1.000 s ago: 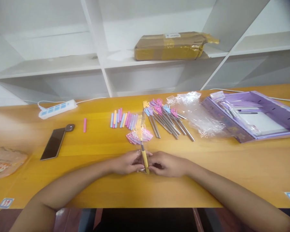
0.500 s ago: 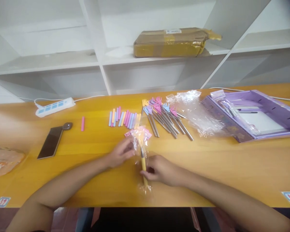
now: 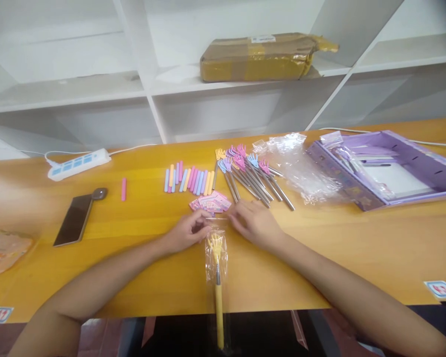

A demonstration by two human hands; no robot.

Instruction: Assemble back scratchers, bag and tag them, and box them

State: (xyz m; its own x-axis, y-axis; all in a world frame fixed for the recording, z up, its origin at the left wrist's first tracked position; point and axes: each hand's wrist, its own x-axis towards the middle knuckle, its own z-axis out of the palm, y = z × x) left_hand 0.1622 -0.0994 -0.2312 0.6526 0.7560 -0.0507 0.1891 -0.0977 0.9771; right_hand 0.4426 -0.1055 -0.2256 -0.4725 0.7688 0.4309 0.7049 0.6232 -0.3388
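A yellow back scratcher with a hand-shaped head lies inside a clear plastic bag, its handle reaching past the table's front edge. My left hand pinches the bag's upper left corner. At the upper right corner, my right hand has its fingers closed on the same bag. Pink printed cards lie just beyond my hands. Behind them are several pastel handle tubes. To their right is a pile of metal-rod back scratchers with coloured hand-shaped heads.
Empty clear bags lie beside a purple box at the right. On the left are a phone, a single pink tube and a power strip. A taped carton rests on the shelf.
The bagged back scratcher has moved down toward me, its handle now past the table edge. My right hand has gone from the handle up to the bag's top.
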